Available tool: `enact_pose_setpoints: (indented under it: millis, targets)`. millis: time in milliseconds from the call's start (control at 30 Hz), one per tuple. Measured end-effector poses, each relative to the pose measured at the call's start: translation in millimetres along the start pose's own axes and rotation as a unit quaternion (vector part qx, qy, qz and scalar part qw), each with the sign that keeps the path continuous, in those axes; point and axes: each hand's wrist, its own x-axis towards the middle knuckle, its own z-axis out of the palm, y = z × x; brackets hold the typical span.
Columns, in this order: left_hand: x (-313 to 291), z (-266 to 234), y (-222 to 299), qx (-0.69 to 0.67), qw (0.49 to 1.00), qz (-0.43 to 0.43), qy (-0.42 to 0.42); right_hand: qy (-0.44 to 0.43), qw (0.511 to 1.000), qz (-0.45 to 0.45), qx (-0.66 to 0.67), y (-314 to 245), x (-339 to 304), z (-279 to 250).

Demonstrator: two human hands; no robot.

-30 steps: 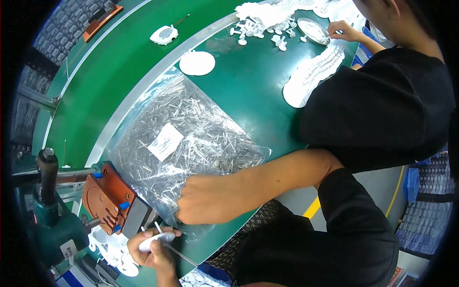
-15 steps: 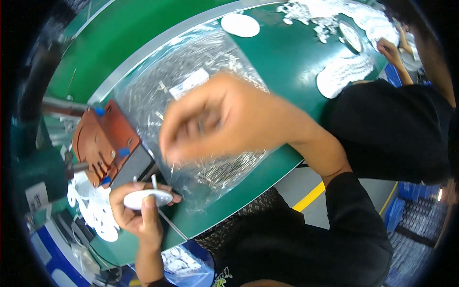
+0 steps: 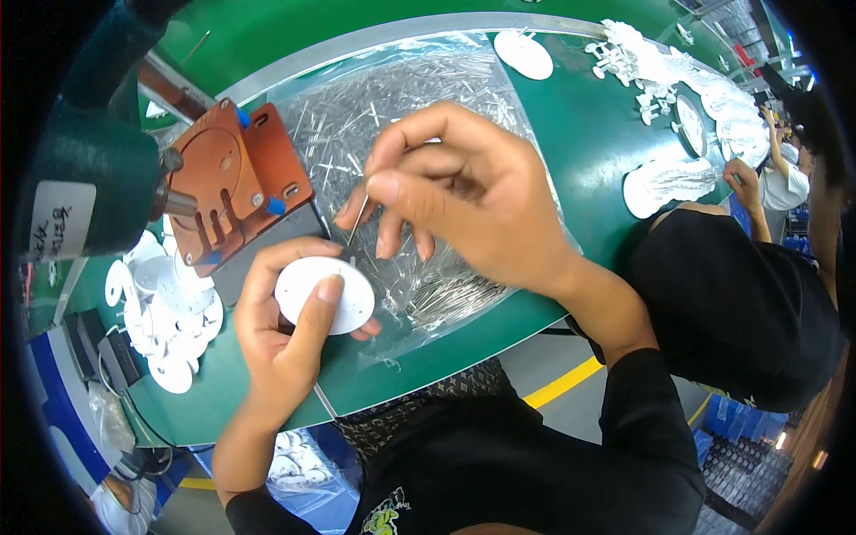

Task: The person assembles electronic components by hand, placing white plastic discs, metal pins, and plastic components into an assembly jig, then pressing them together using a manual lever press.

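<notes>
My left hand point(image 3: 290, 343) grips a round white plastic disc point(image 3: 312, 283), its thumb lying across the face and the fingers behind. Small holes show in the disc, and a short white post sticks out past its upper edge. Above and to the right of it, my right hand point(image 3: 473, 183) pinches a thin metal pin point(image 3: 358, 219) between thumb and finger. The pin points down toward the disc and stays a little apart from it. Beneath my right hand spreads a clear plastic bag point(image 3: 343, 111) with many loose metal pins point(image 3: 459, 299) on it.
An orange fixture point(image 3: 241, 183) on a dark base stands left of the bag, beside a dark green machine point(image 3: 98, 178). White discs point(image 3: 174, 299) pile at the left; another white disc point(image 3: 523, 53) lies at the back. White parts point(image 3: 669, 187) and a co-worker in black point(image 3: 713, 294) are at right.
My right hand, blurred and higher over the bag before, has come nearer the disc and now shows a pin. My left hand has raised the disc and turned its face up. The view has shifted.
</notes>
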Motion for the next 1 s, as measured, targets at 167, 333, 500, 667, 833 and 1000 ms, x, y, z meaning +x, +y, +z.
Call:
enact_pose_setpoints:
  millis: [167, 333, 500, 667, 833, 1000]
  targets:
    - [0.7, -5.0, -7.8, -0.036, 0.999, -0.004, -0.023, -0.057, 0.927, -0.263, -0.261, 11.8, -3.0, 4.1]
    - [1.5, -3.2, -3.8, -0.030, 0.999, 0.005, -0.017, -0.034, 0.901, -0.315, -0.296, 21.3, -0.7, 8.3]
    - [1.8, -4.9, -5.3, -0.045, 0.999, -0.013, -0.026, -0.005, 0.885, -0.351, -0.305, 30.7, -1.0, 9.7]
    - [2.9, -4.8, -6.4, -0.044, 0.998, 0.010, -0.033, -0.005, 0.877, -0.361, -0.318, 27.8, -2.6, 9.2]
    - [3.1, -5.0, -5.1, -0.039, 0.999, -0.010, -0.027, -0.007, 0.865, -0.366, -0.344, 29.7, -2.4, 6.5]
    - [3.3, -9.4, -3.5, 0.032, 0.995, 0.061, -0.066, -0.056, 0.769, -0.463, -0.437, 19.7, -3.1, 3.6]
